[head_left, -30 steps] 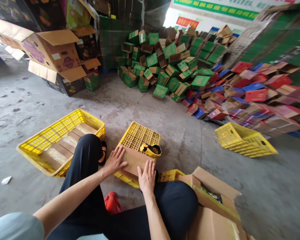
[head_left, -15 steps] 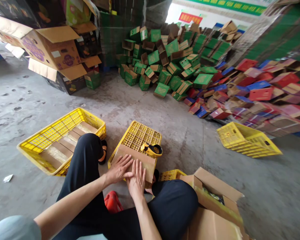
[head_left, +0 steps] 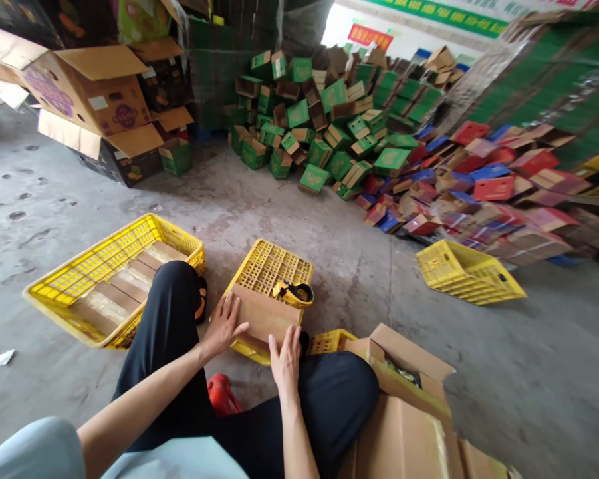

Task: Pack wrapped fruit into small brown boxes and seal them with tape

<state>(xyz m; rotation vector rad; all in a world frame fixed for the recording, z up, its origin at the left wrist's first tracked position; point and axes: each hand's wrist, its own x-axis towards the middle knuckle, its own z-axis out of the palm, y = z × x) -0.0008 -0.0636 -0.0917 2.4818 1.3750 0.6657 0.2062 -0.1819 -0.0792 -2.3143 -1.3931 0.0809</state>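
A small brown cardboard box [head_left: 264, 315] lies on an upturned yellow plastic crate [head_left: 274, 263] in front of me. At the box's left end rests my left hand [head_left: 223, 327], fingers stretched out and thumb apart. My right hand [head_left: 286, 356] is at the near right corner, its fingers extended along that end. Neither hand is closed round the box. Just beyond the box, on the crate's right side, sits a yellow and black tape dispenser [head_left: 294, 293].
On the left a yellow crate [head_left: 114, 279] holds several taped boxes. Open cartons [head_left: 409, 426] stand by my right knee. Another yellow crate [head_left: 471, 273] lies farther right. Piles of green boxes [head_left: 314, 176] and red and blue boxes [head_left: 493, 188] cover the floor behind.
My hands were together, flat on the middle of the box top. They have moved apart, the left to the left end and the right to the right end. The view has shifted slightly right.
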